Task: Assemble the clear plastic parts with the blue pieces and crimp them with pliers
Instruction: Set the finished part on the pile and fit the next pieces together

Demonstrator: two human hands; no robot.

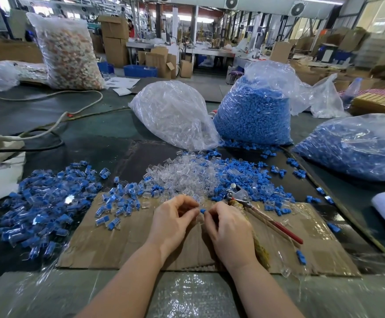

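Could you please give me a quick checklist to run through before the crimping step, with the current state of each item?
1. Blue piece held between both hands: ok, pinched at the fingertips.
2. Clear part in the left hand: cannot tell, fingers hide it.
3. Piece seated in clear part: cannot tell.
4. Pliers within reach: ok, lying on the cardboard beside the right hand.
5. A hand free for the pliers: not ok, both busy.
6. Loose clear parts stocked ahead: ok.
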